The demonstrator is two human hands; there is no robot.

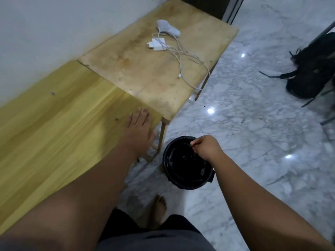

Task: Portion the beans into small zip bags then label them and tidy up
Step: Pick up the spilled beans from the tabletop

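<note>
Bin [188, 184] contents dark, indistinct

A round black bin [188, 182], lined with a black bag, stands upright and open on the floor [253, 142] beside the surface's [54, 133] right corner.

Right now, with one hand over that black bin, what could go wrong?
The right hand hovers near the rim of the black bin, not its middle, so anything small dropped could miss onto the marble floor. The white cable trails over the edge of the pale table; a passing leg might snag it and drag the charger down.
</note>
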